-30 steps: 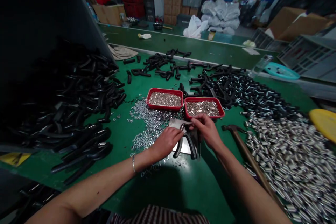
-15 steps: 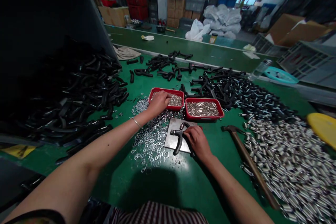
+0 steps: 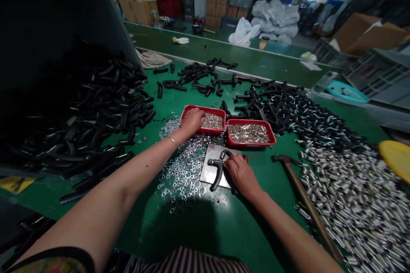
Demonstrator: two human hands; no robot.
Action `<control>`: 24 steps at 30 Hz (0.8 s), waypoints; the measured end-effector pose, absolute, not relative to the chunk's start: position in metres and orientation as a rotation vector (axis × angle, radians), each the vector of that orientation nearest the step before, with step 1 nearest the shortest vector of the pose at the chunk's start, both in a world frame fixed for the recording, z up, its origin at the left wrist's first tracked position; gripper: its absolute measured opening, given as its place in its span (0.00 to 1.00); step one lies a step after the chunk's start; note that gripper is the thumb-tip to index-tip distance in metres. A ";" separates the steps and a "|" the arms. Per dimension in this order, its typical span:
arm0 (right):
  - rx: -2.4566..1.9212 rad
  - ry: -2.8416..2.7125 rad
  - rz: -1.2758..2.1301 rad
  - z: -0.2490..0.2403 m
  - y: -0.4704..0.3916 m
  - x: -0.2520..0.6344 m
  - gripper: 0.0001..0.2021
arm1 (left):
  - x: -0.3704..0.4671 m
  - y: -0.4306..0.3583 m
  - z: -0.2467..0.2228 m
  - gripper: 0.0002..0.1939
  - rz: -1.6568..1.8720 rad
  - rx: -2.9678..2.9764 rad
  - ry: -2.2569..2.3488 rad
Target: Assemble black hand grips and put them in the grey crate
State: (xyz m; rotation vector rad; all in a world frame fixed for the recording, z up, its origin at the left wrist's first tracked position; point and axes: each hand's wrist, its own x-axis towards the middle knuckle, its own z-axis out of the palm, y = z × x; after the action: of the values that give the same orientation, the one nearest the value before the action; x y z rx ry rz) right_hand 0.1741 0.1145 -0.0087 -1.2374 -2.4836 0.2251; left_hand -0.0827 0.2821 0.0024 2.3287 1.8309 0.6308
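My left hand (image 3: 193, 120) reaches into the left red tray (image 3: 221, 131) of small metal pieces, its fingers bent down together; what they pinch is too small to make out. My right hand (image 3: 241, 172) is closed on a black-handled tool part (image 3: 218, 172), which lies over a metal plate (image 3: 208, 172) on the green table. Beside the left tray stands a second red tray (image 3: 274, 140) with small metal pins. Metal rings (image 3: 185, 169) are scattered left of the plate.
A hammer (image 3: 304, 196) lies at the right, beside a heap of metal cylinders (image 3: 358, 196). Black parts (image 3: 112, 111) spill from a large grey bin (image 3: 112, 8) at the left. More black parts (image 3: 198, 74) lie behind the trays. A yellow disc (image 3: 397, 158) is far right.
The camera view has shifted slightly. My left hand has moved a little within the left tray. My right hand stays at the black-handled part.
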 end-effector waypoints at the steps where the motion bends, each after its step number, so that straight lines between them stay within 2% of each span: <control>1: -1.237 -2.471 0.255 -0.008 0.115 0.172 0.14 | -0.082 0.282 0.003 0.11 0.627 2.330 1.834; 7: -1.234 -2.169 0.623 0.002 0.115 0.204 0.12 | -0.081 0.282 0.004 0.08 0.601 2.293 1.890; 9: -1.421 -2.098 0.482 0.006 0.106 0.244 0.14 | -0.081 0.282 0.003 0.09 0.614 2.281 1.898; 13: -1.933 -2.203 -0.192 0.011 0.071 0.335 0.14 | -0.080 0.285 -0.002 0.09 0.690 2.236 1.943; 15: -2.151 -2.283 -0.342 0.011 0.054 0.365 0.14 | -0.079 0.287 -0.003 0.08 0.691 2.201 1.949; 18: -2.287 -2.323 -0.260 0.011 0.046 0.383 0.15 | -0.080 0.284 -0.002 0.06 0.690 2.187 1.933; 24: -2.056 -2.059 -0.114 0.029 0.057 0.377 0.15 | -0.081 0.272 0.001 0.07 0.902 2.154 1.868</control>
State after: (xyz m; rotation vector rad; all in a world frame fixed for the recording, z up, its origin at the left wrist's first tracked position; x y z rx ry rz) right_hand 0.3766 0.0567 0.0292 -2.0563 -2.0594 -0.1143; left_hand -0.0806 0.2720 0.0011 2.1535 1.8675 0.9022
